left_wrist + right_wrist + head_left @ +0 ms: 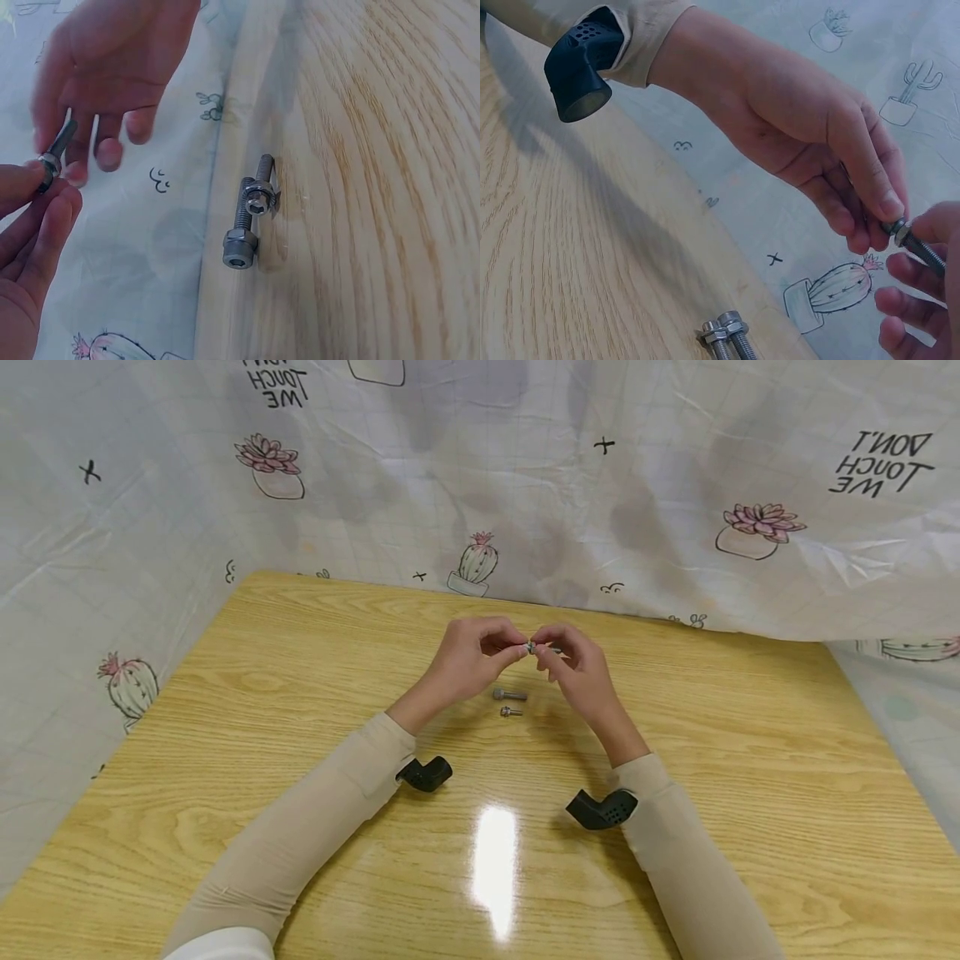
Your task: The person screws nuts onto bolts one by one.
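Note:
Above the far part of the table, my left hand [471, 656] pinches the head end of a metal bolt [924, 253] between thumb and fingers. A nut [902, 232] sits on that bolt, close to the head. My right hand [581, 668] faces it, thumb and forefinger at the nut, the other fingers loosely bent below the threaded shank. Beneath the hands, a longer socket-head bolt [512, 695] and a shorter bolt [512, 712] lie side by side on the table. Each carries a nut near its head, visible in the left wrist view.
The wood-grain table [337, 652] ends at a hanging printed cloth [540, 485] at the back and sides. Black wrist-camera mounts [426, 774] stick out from both sleeves. A bright reflection shows on the near tabletop.

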`<state>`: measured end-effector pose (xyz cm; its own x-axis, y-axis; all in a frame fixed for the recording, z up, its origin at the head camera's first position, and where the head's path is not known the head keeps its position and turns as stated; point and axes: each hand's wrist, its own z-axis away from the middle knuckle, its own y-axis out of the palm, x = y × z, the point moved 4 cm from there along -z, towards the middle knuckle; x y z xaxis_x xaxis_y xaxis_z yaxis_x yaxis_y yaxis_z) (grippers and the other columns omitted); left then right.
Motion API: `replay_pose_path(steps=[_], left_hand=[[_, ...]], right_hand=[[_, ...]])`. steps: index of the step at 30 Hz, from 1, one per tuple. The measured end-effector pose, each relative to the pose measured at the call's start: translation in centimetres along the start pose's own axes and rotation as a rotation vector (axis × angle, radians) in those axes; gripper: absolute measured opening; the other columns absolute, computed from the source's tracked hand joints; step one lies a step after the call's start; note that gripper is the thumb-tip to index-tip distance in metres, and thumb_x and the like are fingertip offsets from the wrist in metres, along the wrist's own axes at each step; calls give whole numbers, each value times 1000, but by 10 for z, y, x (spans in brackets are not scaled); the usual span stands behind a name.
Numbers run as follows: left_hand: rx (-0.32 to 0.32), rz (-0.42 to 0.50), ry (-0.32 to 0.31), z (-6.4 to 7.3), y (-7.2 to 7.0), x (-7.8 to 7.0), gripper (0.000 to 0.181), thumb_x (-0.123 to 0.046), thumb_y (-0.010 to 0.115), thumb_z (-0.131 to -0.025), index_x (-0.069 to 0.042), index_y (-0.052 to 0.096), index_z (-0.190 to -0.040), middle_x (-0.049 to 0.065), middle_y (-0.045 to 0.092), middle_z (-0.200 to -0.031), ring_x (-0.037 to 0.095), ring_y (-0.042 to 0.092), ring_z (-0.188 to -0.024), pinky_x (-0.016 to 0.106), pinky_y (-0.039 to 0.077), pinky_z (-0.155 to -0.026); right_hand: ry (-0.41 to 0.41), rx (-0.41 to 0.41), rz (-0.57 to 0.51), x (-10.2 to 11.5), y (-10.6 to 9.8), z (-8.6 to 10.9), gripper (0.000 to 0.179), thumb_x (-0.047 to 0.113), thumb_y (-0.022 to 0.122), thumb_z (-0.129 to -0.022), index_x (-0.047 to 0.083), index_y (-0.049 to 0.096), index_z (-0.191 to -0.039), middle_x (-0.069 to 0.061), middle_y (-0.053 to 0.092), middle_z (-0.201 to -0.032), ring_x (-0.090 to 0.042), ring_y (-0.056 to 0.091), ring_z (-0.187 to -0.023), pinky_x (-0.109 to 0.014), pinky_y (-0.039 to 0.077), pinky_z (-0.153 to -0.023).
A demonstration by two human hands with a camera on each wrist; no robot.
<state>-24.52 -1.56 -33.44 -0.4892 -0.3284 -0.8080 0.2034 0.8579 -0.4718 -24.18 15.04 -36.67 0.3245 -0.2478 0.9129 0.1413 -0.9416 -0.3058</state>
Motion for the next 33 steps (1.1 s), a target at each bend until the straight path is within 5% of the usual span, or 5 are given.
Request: replay_pose_path(steps=[5, 18, 28, 33], left_hand=[[-1, 9, -15, 0, 0, 1, 8, -12, 67, -91, -8, 73, -94, 5, 71, -88, 12, 68, -79, 22, 57, -74], [18, 9, 9, -1, 4, 0, 7, -13, 68, -91, -8, 73, -93, 5, 72, -88, 11, 69, -78, 21, 57, -72], [-11, -7, -23, 0, 0, 1, 7, -13, 67, -91, -9, 73, -93, 5, 71, -88, 12, 68, -78, 23, 57, -73], [-6, 21, -19, -1, 0, 2, 8, -14, 68, -91, -9, 73, -94, 4, 71, -88, 11, 68, -79, 22, 57, -73]], right_hand=[[-33, 6, -10, 2, 0, 1, 19, 11, 56, -97, -3, 59, -110, -5, 58, -106, -16, 59, -89, -27, 50, -62], [17, 9, 100, 3, 2, -1, 34, 13, 40, -104, -6, 58, -83, -21, 53, -70, -35, 47, -63, -28, 41, -57], [-11, 11, 27, 5, 1, 1, 21, 14, 59, -96, 1, 59, -113, -10, 59, -111, -15, 61, -98, -23, 55, -72], [-17, 13, 29, 6, 1, 1, 19, 15, 56, -98, 0, 60, -109, -8, 59, -103, -22, 60, -85, -33, 53, -65]])
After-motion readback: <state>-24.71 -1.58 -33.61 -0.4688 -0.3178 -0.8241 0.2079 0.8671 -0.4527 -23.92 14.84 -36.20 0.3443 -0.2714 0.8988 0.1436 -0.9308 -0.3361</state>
